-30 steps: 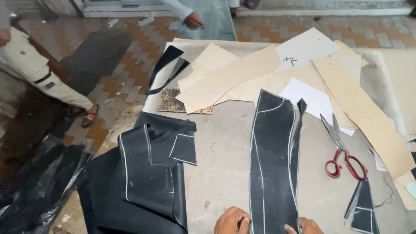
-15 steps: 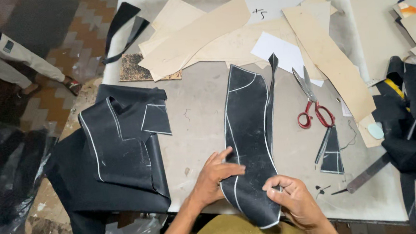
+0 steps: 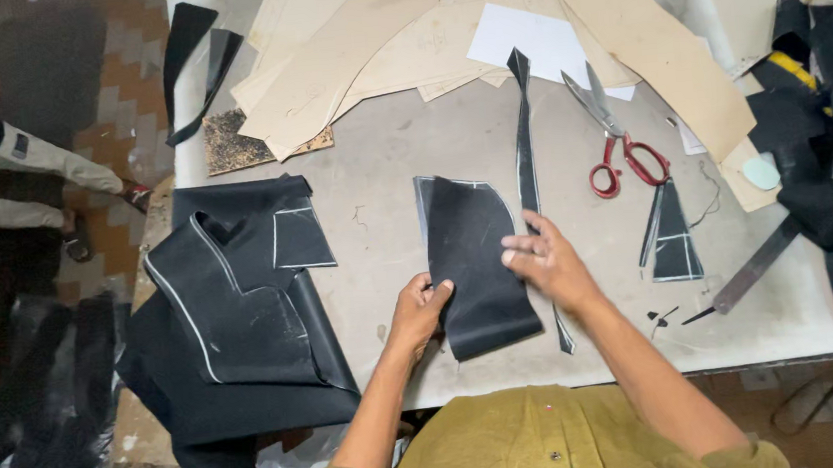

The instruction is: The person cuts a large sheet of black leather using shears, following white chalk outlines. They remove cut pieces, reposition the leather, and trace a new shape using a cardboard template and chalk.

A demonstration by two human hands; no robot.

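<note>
Centre of the frame: a folded black fabric piece (image 3: 474, 264), matte with chalk-white edge lines, lies flat on the grey surface (image 3: 381, 167). The left hand (image 3: 421, 309) pinches its lower left edge with curled fingers; the right hand (image 3: 545, 263) presses open, fingers spread, on its right side. A narrow black strip (image 3: 525, 144) runs up beside it. Red-handled scissors (image 3: 615, 146) lie to the upper right, tan card patterns (image 3: 360, 48) across the top, chalk-marked black panels (image 3: 232, 310) stacked at left.
</note>
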